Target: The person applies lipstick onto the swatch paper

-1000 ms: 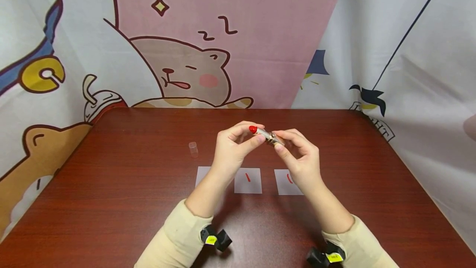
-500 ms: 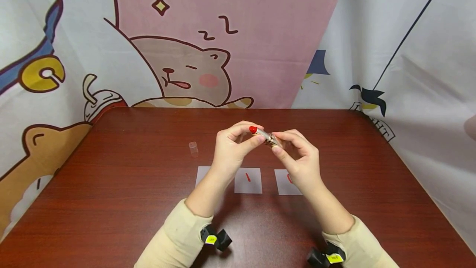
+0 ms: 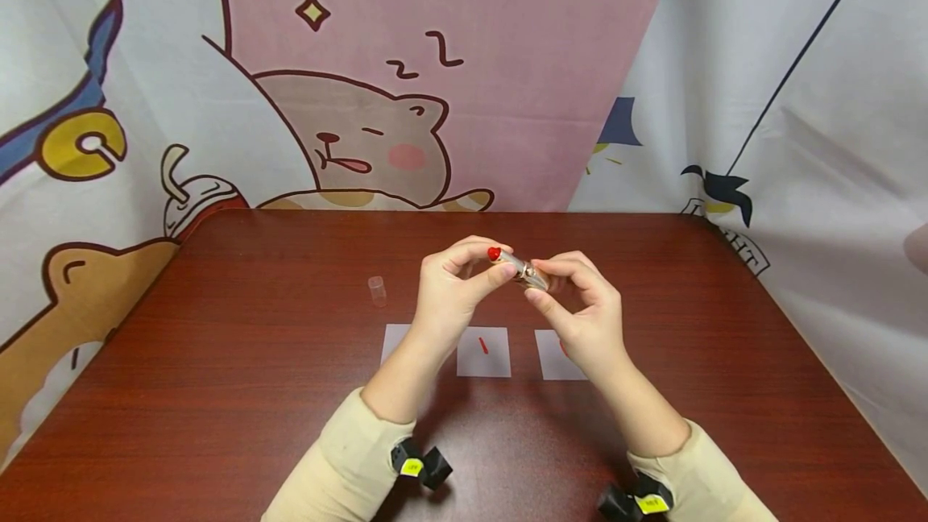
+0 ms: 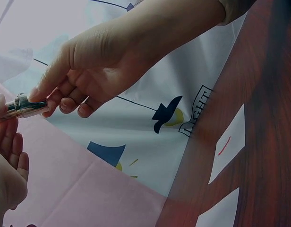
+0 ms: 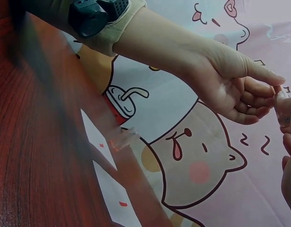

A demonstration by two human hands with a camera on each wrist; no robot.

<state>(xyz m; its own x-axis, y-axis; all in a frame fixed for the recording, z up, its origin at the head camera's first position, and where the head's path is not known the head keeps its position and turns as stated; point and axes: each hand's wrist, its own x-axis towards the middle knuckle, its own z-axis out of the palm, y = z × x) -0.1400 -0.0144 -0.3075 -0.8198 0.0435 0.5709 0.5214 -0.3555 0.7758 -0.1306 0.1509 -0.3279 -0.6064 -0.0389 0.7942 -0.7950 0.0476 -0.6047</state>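
In the head view a lipstick [image 3: 513, 263] is held above the table, tilted, its red tip pointing up and left. My left hand [image 3: 451, 287] pinches the silvery upper part of the tube between thumb and fingers. The gold and clear base is pinched by the thumb and fingertips of my right hand [image 3: 590, 308]. In the left wrist view the tube [image 4: 23, 106] spans both hands' fingertips; the red tip is out of sight there. A clear cap [image 3: 376, 288] rests on the table, left of my left hand.
White paper cards lie below the hands. The middle card [image 3: 483, 362] bears a red stroke; the right card [image 3: 554, 365] and left card [image 3: 395, 337] are partly covered by my arms. The brown table [image 3: 217, 393] meets a printed cloth backdrop [image 3: 536, 63].
My right thumb and fingers have rolled on the lipstick's base, with the thumb sliding slightly left. More of the right card's red stroke is now covered. My left hand stays nearly still.
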